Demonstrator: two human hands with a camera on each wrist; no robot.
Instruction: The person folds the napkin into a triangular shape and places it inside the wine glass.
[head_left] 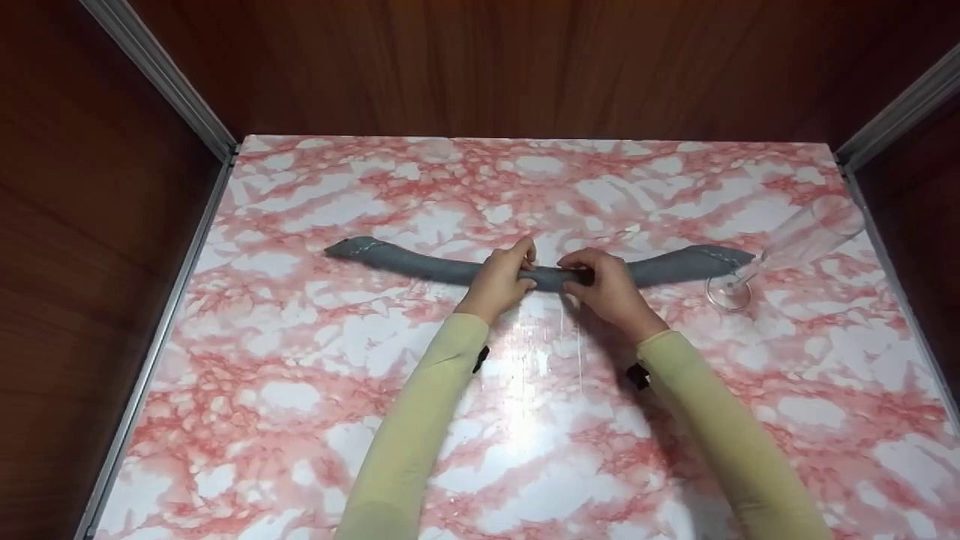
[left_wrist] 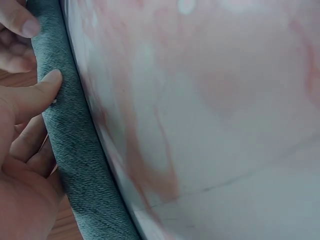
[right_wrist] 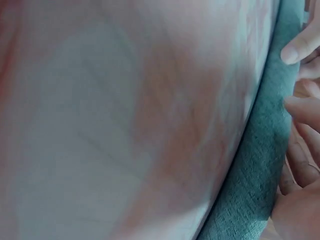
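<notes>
Grey cloth roll (head_left: 420,262) | mid pinched by L hand (head_left: 501,279) + R hand (head_left: 609,286)

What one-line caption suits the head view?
Both hands grip the middle of a rolled grey cloth on a marbled table.

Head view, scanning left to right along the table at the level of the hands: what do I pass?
Left tip of the grey cloth roll → left hand → right hand → clear glass lying on its side.
</notes>
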